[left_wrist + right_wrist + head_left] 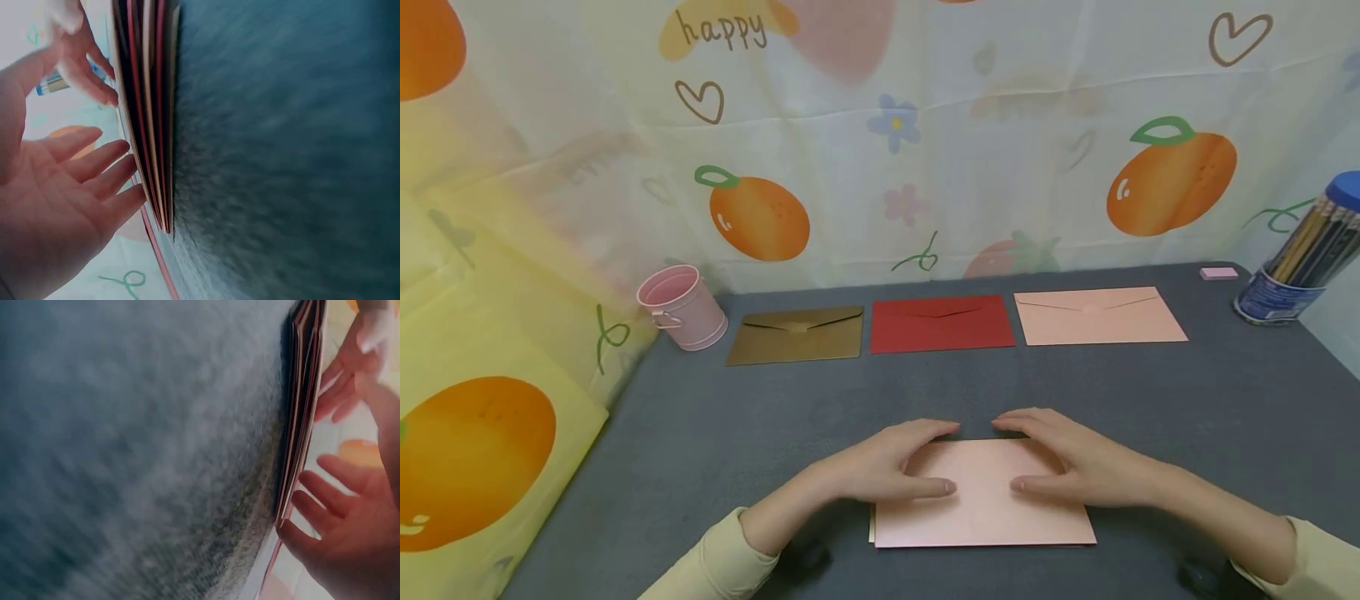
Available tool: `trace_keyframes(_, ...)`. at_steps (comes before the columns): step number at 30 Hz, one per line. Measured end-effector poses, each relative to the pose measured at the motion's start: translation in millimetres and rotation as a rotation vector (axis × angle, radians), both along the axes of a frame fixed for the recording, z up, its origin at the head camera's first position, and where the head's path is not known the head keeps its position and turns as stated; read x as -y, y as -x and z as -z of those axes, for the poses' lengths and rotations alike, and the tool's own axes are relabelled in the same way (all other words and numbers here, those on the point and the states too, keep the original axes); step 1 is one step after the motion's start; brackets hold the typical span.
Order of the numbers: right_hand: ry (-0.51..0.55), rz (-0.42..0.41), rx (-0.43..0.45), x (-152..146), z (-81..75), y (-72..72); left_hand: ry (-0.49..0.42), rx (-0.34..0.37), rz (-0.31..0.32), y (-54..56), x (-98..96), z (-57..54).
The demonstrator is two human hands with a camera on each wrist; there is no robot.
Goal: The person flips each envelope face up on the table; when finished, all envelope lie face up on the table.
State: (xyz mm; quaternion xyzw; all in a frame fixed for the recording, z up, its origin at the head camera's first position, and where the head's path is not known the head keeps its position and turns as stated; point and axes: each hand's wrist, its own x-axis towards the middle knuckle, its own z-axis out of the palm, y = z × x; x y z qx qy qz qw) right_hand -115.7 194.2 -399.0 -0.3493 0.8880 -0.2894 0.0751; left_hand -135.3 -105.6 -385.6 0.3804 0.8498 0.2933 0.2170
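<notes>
A stack of envelopes [985,523] lies near the front of the dark table, a pale pink one on top. Its side in the left wrist view shows layered edges [150,112] in red, cream and brown. Over the stack's left side spreads my left hand [898,467], fingers relaxed and thumb apart. My right hand [1075,462] mirrors it on the right, its fingertips [287,528] close by the stack's edge in the right wrist view. Neither hand grips anything. Further back lie a gold envelope [797,348], a red envelope [943,332] and a pink envelope [1097,323] in a row.
A small pink bucket [688,312] stands at the back left. At the back right are a pencil-filled container with a blue lid [1292,267] and a pink eraser-like block [1218,273]. A fruit-printed cloth [850,200] hangs behind the table [700,467].
</notes>
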Motion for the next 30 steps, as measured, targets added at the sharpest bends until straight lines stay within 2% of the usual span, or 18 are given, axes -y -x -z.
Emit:
trace_keyframes(4, -0.038, -0.1, 0.006, -2.4, 1.3, -10.9, 0.088, -0.055, 0.096, -13.2, 10.0, 1.3)
trace_keyframes(8, -0.067, -0.189, -0.016, -3.5, 3.4, -16.3, 0.169, -0.147, 0.181, -23.4, 17.5, 2.6)
trace_keyframes(13, -0.104, -0.237, -0.095, -4.0, 5.7, -19.2, 0.22, -0.244, 0.218, -30.6, 22.0, 3.7)
trace_keyframes(18, -0.11, -0.235, -0.116, -4.5, 5.7, -20.9, 0.235, -0.324, 0.23, -32.3, 23.4, 4.5)
trace_keyframes(21, -0.109, -0.231, -0.124, -4.6, 5.0, -21.4, 0.225, -0.334, 0.231, -31.7, 24.1, 4.7)
trace_keyframes(26, -0.102, -0.232, -0.117, -5.5, 3.4, -21.2, 0.197, -0.294, 0.223, -29.9, 24.7, 3.7)
trace_keyframes(30, -0.097, -0.203, -0.011, -6.6, 0.7, -20.5, 0.187, -0.252, 0.192, -28.7, 25.1, 1.7)
